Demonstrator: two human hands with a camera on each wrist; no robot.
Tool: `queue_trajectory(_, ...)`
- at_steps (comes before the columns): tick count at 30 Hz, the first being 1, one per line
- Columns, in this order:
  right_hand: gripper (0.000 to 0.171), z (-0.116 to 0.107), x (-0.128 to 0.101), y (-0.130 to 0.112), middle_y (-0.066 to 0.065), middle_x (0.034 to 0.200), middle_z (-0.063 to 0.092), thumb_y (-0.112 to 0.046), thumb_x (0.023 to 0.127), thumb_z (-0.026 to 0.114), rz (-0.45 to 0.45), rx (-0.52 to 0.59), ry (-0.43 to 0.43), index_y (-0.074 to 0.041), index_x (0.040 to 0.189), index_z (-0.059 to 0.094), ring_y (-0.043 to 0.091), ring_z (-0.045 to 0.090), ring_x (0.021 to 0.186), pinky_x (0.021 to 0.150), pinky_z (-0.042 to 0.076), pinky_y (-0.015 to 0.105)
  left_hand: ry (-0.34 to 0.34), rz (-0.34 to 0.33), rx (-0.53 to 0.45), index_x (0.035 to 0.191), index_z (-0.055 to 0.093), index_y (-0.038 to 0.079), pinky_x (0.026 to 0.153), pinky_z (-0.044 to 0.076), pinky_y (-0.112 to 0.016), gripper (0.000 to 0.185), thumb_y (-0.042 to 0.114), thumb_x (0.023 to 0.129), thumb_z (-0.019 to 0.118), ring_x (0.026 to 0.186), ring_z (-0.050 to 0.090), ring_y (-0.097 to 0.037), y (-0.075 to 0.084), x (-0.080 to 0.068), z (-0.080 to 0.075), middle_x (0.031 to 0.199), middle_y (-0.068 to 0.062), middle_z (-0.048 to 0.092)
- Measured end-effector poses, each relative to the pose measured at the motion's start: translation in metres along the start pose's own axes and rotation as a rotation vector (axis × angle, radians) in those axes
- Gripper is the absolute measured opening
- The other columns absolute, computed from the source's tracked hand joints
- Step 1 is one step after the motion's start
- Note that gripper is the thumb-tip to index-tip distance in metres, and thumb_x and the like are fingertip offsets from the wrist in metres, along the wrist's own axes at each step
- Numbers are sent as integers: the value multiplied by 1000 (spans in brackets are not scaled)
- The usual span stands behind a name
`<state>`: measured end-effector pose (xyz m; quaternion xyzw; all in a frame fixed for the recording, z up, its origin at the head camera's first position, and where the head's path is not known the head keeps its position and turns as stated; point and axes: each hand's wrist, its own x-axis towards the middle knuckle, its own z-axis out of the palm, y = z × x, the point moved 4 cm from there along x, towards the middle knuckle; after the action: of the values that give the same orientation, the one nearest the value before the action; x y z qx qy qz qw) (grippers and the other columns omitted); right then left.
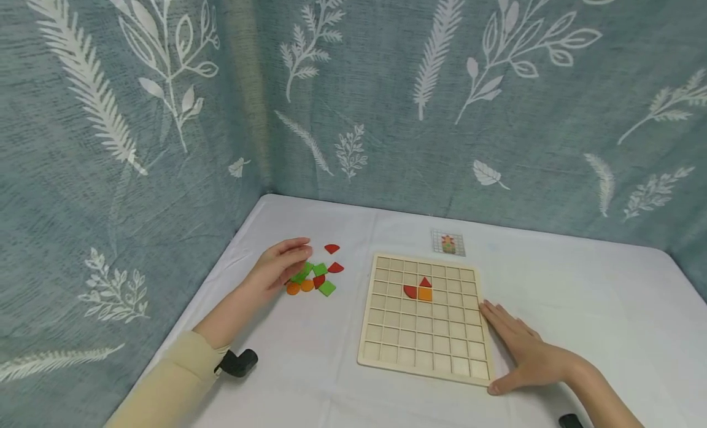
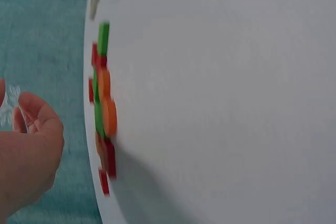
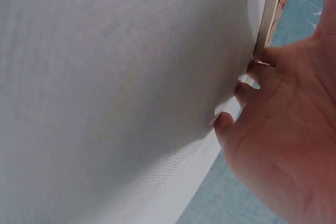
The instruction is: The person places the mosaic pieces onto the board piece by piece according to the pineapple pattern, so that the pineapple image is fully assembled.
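Note:
My left hand [image 1: 278,265] hovers over a loose pile of flat pieces, its fingers loosely curved. The left wrist view shows this hand [image 2: 31,150] apart from the pile, with no piece visible in it. Green squares [image 1: 327,288], orange round pieces [image 1: 293,288] and red quarter-circles [image 1: 335,268] make up the pile, partly covered by the hand. A wooden grid board [image 1: 406,339] lies to the right, carrying a red triangle [image 1: 424,282], an orange square [image 1: 424,294] and a red quarter-circle [image 1: 410,291]. With fingers extended, my right hand [image 1: 521,351] rests on the table, touching the board's right edge.
Behind the board lies a small pattern card [image 1: 448,243] with a coloured figure on a grid. A white cloth [image 1: 596,293] covers the table. Blue-green curtains [image 1: 386,145] with white leaf prints hang along the back and left side.

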<state>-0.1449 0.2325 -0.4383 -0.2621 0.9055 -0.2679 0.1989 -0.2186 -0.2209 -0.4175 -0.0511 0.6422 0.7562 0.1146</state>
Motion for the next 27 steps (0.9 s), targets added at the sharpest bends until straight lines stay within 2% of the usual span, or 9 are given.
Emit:
queue_trajectory(5,132,1,-2,2,17,162,1,-53,63,85,10,14,3,-8,157,3,45,-3,144,107,2,68,23,16,81,145,35,-6,88,48,-18,60,18,97,61,98,60,-8,2,-5,-31,105,9,63)
queue_trajectory(11,132,1,-1,1,15,162,1,-53,63,85,2,26,4,-10,157,3,43,-3,145,107,2,67,16,-4,221,144,35,-9,90,46,-17,60,20,98,59,100,58,-2,-2,-15,-53,125,-4,57)
queue_trajectory(16,131,0,-1,-1,17,162,1,-51,64,86,-7,19,7,-9,157,3,44,-3,145,108,2,66,11,-27,343,140,41,-10,89,47,-19,56,19,96,61,96,61,-3,-5,-26,-60,129,-17,56)
queue_trajectory(20,131,-1,-1,-2,18,162,0,-50,64,86,-2,15,-2,-8,157,2,45,-3,144,108,1,67,-1,-43,428,138,43,-10,90,48,-20,56,20,95,63,99,62,-6,-9,-30,-64,133,-21,54)
queue_trajectory(27,131,-1,-1,-3,19,161,0,-48,65,86,-16,15,0,-7,156,2,48,-2,144,106,2,70,-13,-58,464,135,48,-9,90,47,-20,54,22,94,65,104,60,-10,-12,-35,-60,130,-18,57)
